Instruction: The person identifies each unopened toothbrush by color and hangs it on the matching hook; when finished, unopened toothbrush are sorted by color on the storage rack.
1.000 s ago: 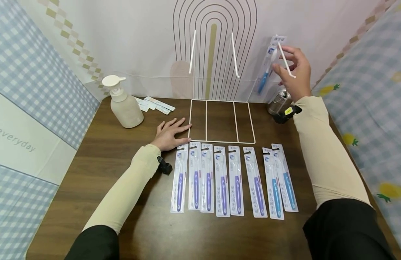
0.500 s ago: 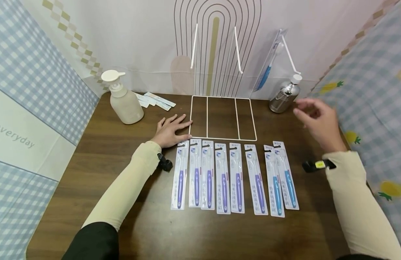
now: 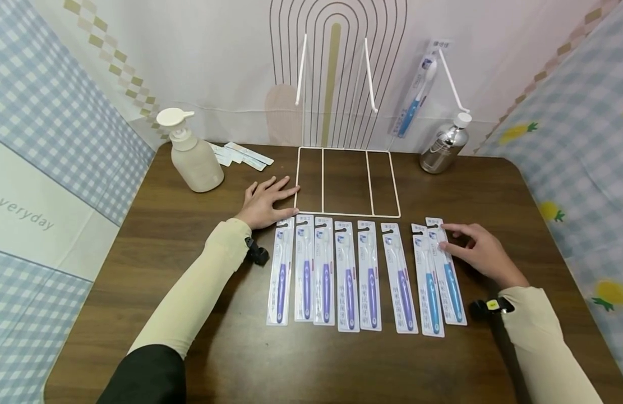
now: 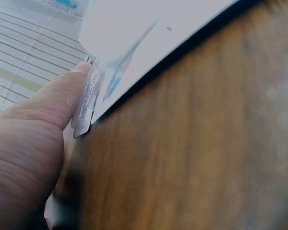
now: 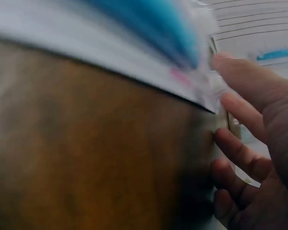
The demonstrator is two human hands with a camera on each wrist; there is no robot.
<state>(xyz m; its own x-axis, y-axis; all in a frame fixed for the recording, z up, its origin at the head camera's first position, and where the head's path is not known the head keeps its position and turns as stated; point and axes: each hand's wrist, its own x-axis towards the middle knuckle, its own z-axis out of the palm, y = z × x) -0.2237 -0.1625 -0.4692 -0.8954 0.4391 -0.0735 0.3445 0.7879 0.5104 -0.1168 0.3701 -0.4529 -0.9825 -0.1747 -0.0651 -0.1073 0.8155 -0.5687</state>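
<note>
My left hand (image 3: 264, 205) rests palm down on the table with its fingers spread, fingertips at the left side of a white wire rack (image 3: 347, 215). Its thumb lies at the top of the leftmost packaged purple toothbrush (image 3: 281, 280). My right hand (image 3: 480, 249) reaches in from the right, thumb and index finger apart at the upper right edge of the rightmost packaged blue toothbrush (image 3: 450, 280). In the right wrist view the other fingers (image 5: 240, 148) are loosely bent beside the pack. Another packaged blue toothbrush (image 3: 417, 92) hangs from the rack's right hook (image 3: 453, 81).
Several packaged purple toothbrushes (image 3: 347, 280) and a second blue one (image 3: 429, 286) lie in a row before the rack. The left hook (image 3: 301, 70) and middle hook (image 3: 370, 76) jut forward. A pump bottle (image 3: 195, 163), thin white sachets (image 3: 248, 156) and a silver bottle (image 3: 444, 147) stand behind.
My right hand has left the blue toothbrush on the right hook, swung right and come down to the rightmost pack on the table. The hanging pack has swung. My left hand stays put.
</note>
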